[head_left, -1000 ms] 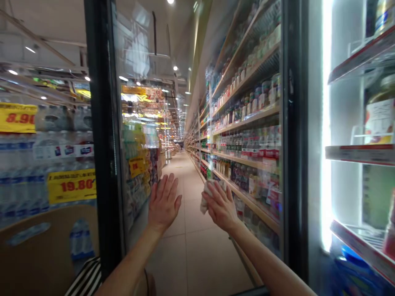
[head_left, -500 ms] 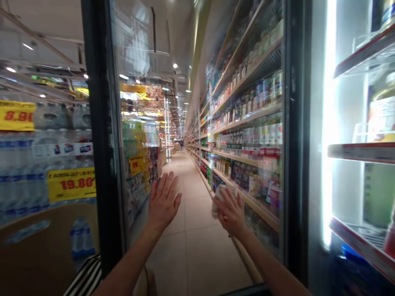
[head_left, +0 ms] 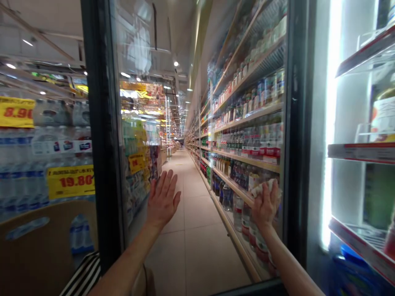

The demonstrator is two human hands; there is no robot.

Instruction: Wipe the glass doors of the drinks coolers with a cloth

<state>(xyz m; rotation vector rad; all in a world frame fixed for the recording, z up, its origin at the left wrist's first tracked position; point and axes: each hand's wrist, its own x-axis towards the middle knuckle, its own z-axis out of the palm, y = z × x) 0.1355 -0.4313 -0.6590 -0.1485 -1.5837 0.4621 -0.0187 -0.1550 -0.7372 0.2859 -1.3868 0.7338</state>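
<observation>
A black-framed glass door point(head_left: 185, 181) stands before me, and through its pane the store aisle and shelves of drinks show. My left hand point(head_left: 163, 199) lies flat against the glass left of the middle, its fingers stretched and holding nothing. Near the pane's right side, my right hand point(head_left: 265, 205) presses a crumpled white cloth point(head_left: 274, 186) to the glass. Part of the cloth is hidden behind the fingers.
The door's dark frame point(head_left: 103, 123) runs up the left. On the right, a lit cooler point(head_left: 345, 150) has shelves with bottles. Packs of bottled water point(head_left: 23, 164) with yellow price signs point(head_left: 71, 182) stand at left, behind a tan panel with a handle slot point(head_left: 40, 250).
My right hand has moved right across the glass with the cloth, toward the door frame. The left hand stays in nearly the same place.
</observation>
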